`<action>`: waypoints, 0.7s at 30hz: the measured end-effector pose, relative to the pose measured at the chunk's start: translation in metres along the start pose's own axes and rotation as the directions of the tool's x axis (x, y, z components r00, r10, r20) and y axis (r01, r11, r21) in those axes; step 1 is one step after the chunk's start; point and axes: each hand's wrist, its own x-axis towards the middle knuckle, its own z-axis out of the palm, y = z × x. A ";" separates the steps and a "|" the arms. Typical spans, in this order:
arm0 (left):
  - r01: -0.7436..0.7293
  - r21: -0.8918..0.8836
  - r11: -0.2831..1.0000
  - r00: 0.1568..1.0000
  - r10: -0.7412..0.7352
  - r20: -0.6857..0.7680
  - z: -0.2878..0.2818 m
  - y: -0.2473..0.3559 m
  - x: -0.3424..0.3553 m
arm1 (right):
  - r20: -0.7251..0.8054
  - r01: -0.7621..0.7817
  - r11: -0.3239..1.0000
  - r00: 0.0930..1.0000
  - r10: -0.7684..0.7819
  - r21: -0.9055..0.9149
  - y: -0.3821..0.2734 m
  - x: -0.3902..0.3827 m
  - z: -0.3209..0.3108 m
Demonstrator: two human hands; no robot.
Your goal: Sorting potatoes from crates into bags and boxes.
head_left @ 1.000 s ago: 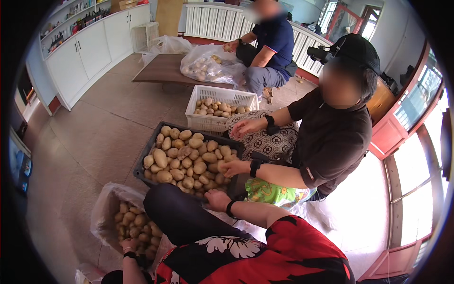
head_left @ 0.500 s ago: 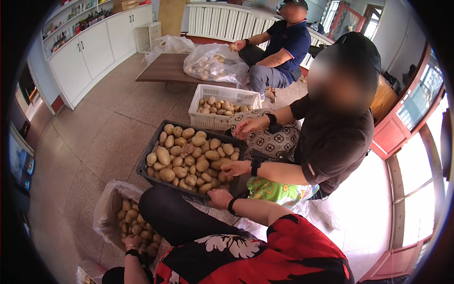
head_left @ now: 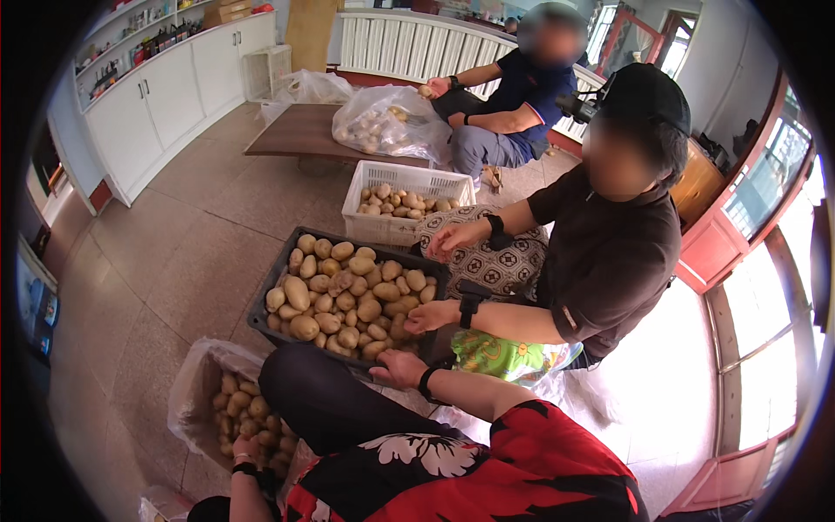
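The left hand (head_left: 246,449) reaches down, fingers among the potatoes (head_left: 235,403) in the plastic-lined bin (head_left: 193,391), at half past seven from the black crate (head_left: 258,318); I cannot tell whether it grips one. The right hand (head_left: 400,369), well apart from it, lies at the crate's 5 o'clock edge (whether it grips the rim I cannot tell). More potatoes fill that crate.

Everything sits on a tiled floor (head_left: 191,278): a white crate (head_left: 383,228) at 1 o'clock, a low brown table (head_left: 287,139) towards half past eleven, white cabinets (head_left: 165,96) at half past ten. A co-worker (head_left: 622,248) sits at 3 o'clock.

Compared with one second ago, the far person (head_left: 522,100) leans further right; the right hand remains beside the black crate.
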 end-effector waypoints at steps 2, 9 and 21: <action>-0.008 -0.013 1.000 1.000 0.008 -0.005 -0.001 0.001 -0.001 | 0.040 -0.212 0.958 0.977 0.208 0.194 -0.001 0.007 0.002; -0.029 -0.085 0.996 0.999 0.032 0.042 0.001 0.008 0.004 | -0.083 -0.481 0.872 0.869 0.488 0.097 -0.011 0.037 0.005; -0.035 -0.050 0.998 0.999 0.035 0.009 0.009 0.010 0.008 | -0.144 -0.537 0.818 0.843 0.518 -0.208 -0.023 0.087 0.023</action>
